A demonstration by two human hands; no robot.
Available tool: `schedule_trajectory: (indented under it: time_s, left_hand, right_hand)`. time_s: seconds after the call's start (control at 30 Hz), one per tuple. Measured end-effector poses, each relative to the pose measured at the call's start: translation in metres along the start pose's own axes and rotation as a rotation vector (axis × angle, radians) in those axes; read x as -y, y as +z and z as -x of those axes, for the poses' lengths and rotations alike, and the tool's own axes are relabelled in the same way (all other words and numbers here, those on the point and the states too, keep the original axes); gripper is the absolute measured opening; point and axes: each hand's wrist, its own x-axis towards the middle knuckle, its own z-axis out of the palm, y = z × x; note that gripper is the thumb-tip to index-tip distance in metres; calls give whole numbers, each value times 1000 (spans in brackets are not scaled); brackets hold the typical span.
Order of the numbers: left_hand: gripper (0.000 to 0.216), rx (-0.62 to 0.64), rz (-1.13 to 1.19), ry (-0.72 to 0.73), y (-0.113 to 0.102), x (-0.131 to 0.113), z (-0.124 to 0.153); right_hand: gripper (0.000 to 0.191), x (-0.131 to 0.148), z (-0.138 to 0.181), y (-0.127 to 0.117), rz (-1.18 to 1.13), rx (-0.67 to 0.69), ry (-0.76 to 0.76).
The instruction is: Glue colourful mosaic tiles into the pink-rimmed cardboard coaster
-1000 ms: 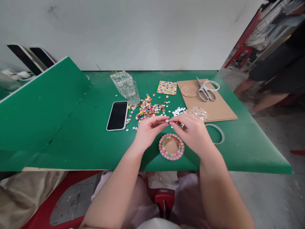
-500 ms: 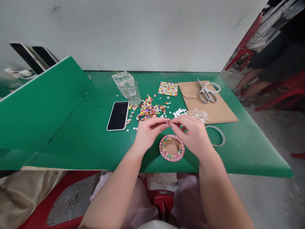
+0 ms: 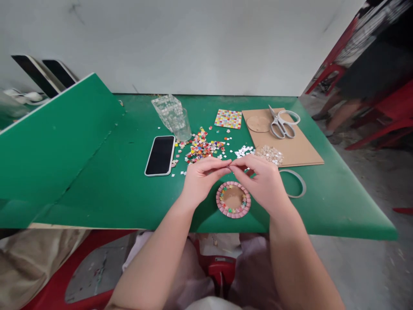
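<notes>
My left hand (image 3: 202,178) and my right hand (image 3: 258,177) meet fingertip to fingertip above the table, both pinched closed. A tiny piece shows between the fingertips, mostly hidden and too small to name. Just below them lies a round coaster (image 3: 232,199), its rim set with pink mosaic tiles and an inner ring of small colourful pieces around a bare brown centre. Beyond my left hand is a pile of mixed mosaic tiles (image 3: 204,145). White tiles (image 3: 244,151) and a heap of clear pieces (image 3: 269,154) lie beyond my right hand.
A phone (image 3: 160,156) lies left of the tiles, near a clear cup (image 3: 183,125) with a plastic bag (image 3: 166,110). Scissors (image 3: 281,125) and a tape roll rest on cardboard (image 3: 300,148). A pale ring (image 3: 300,183) sits right. A green divider (image 3: 64,142) stands left.
My fingertips have drawn slightly closer together, covering more of the tiny piece. The coaster stays in place on the table; the view has shifted very slightly.
</notes>
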Motion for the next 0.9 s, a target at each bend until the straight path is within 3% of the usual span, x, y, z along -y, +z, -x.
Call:
schedule_trajectory:
  time_s: [0.53, 0.9]
  left_hand:
    - [22, 34, -94, 103, -1, 2, 0]
    - [22, 56, -64, 85, -2, 2, 0]
  right_hand:
    - [7, -1, 1, 5, 31, -57, -13]
    - [7, 1, 0, 3, -41, -45, 68]
